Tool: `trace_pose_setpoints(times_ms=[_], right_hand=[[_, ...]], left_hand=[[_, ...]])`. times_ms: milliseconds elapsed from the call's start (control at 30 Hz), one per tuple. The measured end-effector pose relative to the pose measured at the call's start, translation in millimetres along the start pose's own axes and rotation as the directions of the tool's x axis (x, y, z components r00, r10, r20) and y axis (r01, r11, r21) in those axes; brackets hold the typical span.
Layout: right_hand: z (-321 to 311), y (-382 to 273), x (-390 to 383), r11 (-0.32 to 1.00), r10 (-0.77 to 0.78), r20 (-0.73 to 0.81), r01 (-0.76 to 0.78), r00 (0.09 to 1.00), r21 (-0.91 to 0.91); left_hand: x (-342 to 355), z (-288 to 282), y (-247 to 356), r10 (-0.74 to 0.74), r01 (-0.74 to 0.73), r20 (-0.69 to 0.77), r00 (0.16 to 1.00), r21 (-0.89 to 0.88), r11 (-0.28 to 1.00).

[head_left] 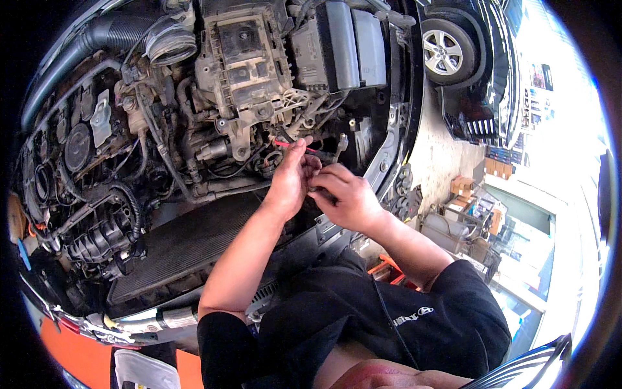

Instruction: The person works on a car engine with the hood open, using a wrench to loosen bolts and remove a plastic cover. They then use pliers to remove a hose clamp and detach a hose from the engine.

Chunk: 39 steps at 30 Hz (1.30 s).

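Observation:
My left hand and my right hand meet over the front corner of an open engine bay. The right hand's fingers are curled in a pinch against the left hand's fingers. The left fingers are bent inward, and whatever lies between the two hands is too small or hidden to name. A thin red piece shows behind the left fingertips; I cannot tell whether it is held. Just beyond the right hand, a metal-tipped part sticks up. Beyond the hands sits a dusty battery-tray-like bracket.
A radiator lies below my left forearm. To the left is the engine, with a ribbed air hose above it. A black box stands at the far right of the bay. Another car's wheel and a cluttered bench are at right.

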State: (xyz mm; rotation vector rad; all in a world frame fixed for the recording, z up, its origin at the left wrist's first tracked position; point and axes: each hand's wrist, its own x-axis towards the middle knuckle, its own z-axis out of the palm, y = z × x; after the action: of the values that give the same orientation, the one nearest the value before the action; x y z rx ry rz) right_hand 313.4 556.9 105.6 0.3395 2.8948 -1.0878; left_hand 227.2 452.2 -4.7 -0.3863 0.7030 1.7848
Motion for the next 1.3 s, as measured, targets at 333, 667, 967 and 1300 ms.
trace_pose_setpoints(times_ms=[333,667,967,1300], right_hand=[[21,120,24,0.295,0.791,0.082,-0.495,0.607,0.818],[143,205,105,0.556,0.831,-0.45,-0.474,0.328,0.682],[130,195,102,0.652,0.752,-0.495,-0.373,0.436,0.661],[181,251,117,0.662,0.646,-0.46,-0.146,0.609,0.735]], left_hand=[[8,-12,32,0.714,-0.392,-0.086,0.695,0.787,0.476],[-41,-31,51,0.832,-0.208,-0.02,0.554,0.965,0.161],[-159,-55,-21,0.723,0.171,0.093,0.684,0.943,-0.284],[-149,-54,-27,0.66,0.203,0.203,0.723,0.851,-0.484]])
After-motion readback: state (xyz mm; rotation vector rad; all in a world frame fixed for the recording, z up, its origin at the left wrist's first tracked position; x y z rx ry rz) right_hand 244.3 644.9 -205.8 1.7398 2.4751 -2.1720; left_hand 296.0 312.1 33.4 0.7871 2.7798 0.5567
